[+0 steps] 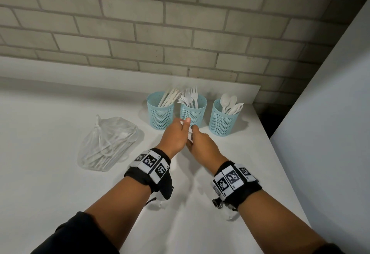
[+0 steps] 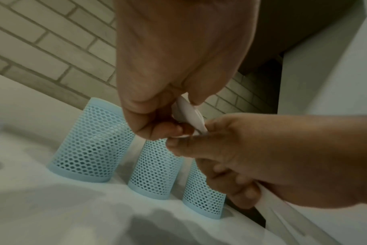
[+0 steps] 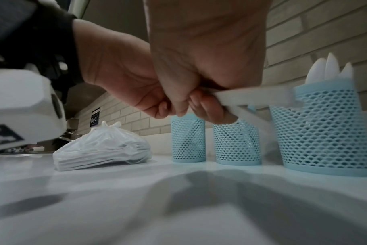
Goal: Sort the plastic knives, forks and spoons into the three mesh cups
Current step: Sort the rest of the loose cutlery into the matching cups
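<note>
both hands raised together over the white counter [image 1: 50,113], just in front of the middle mesh cup [image 1: 193,114]. left hand [image 1: 176,135] curled, thumb and fingertips pinching the bowl end of a white plastic spoon [image 2: 189,114]. right hand [image 1: 202,143] clenched round a small bunch of white plastic cutlery [image 3: 253,96], handles sticking out past the curled fingers; exact count and type in that bunch too blurred to tell, and its thumb pressed against the same spoon from below in the left-wrist view. three pale blue mesh cups in a row near the brick wall [image 1: 180,23]: left cup [image 1: 160,111] with knives [image 1: 167,98] leaning, middle cup with forks [image 1: 190,97] tines up, right cup [image 1: 224,119] with spoons [image 1: 230,103] bowls up. all three cups upright, close together but apart. knotted clear plastic bag [image 1: 108,143] lying on the counter to the left of the cups and hands, well apart from them, with more white cutlery showing through its side. black wrist bands [image 1: 149,168] with black-and-white square markers on both forearms. white panel [image 1: 330,113] standing along the right edge of the counter.
</note>
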`<state>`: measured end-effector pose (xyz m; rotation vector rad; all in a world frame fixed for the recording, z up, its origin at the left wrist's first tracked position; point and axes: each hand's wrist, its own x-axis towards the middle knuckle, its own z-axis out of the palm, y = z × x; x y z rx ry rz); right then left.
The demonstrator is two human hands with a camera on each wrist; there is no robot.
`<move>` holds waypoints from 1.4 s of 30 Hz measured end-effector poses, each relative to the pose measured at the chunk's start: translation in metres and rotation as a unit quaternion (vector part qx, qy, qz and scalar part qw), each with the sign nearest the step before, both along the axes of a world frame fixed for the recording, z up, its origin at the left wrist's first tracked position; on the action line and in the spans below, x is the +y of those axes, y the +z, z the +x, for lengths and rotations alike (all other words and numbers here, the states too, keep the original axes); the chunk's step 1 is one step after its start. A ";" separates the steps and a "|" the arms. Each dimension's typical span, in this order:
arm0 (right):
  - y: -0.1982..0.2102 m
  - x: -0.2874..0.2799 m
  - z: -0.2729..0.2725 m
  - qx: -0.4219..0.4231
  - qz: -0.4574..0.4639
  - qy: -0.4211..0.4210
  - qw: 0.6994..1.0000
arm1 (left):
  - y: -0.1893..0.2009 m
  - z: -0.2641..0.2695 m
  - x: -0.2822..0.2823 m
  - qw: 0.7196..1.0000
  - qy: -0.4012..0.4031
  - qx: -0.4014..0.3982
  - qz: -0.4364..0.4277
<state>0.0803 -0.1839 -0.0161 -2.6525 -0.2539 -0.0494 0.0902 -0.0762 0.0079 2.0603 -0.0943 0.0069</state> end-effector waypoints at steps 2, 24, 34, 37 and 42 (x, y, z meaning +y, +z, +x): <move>0.001 -0.002 0.004 0.038 0.000 -0.007 0.999 | -0.003 0.000 0.001 1.000 0.001 -0.001 0.019; 0.087 -0.063 0.110 -0.197 0.568 -0.264 0.754 | -0.009 0.019 0.115 0.921 0.282 0.031 0.268; 0.058 -0.062 0.128 -0.249 0.431 -0.298 0.814 | -0.022 0.014 0.162 0.893 0.359 0.087 0.257; 0.058 -0.060 0.125 -0.288 0.397 -0.289 0.822 | -0.028 0.012 0.170 0.888 0.337 0.138 0.282; 0.064 -0.053 0.112 -0.388 0.280 -0.249 0.842 | -0.034 0.011 0.178 0.896 0.308 0.152 0.280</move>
